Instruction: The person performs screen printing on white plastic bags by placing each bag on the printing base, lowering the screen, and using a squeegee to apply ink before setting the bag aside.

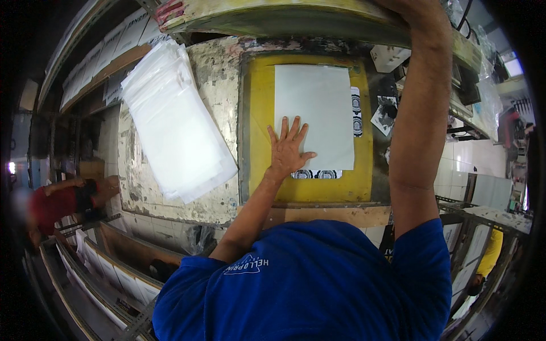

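Observation:
My left hand [289, 149] lies flat with its fingers spread on the lower left part of a pale grey-white sheet [315, 102]. Under the sheet is a yellow board [263, 113], and printed strips with black round designs [356, 111] stick out past its right and lower edges. Across the top runs a raised screen printing frame [296, 20] with a paint-stained edge. Reaching up to it, my right hand [405, 7] grips its edge at the right, the fingers partly cut off by the picture's rim. Left of the board lies a stack of white plastic bags [176, 125].
The stained work table [216, 85] extends left beneath the bags. A stained scrap with a dark print [385, 115] lies right of the board. Boxes fill a shelf [108, 48] at upper left. A person in red [54, 207] is at far left; someone in yellow [490, 253] is at lower right.

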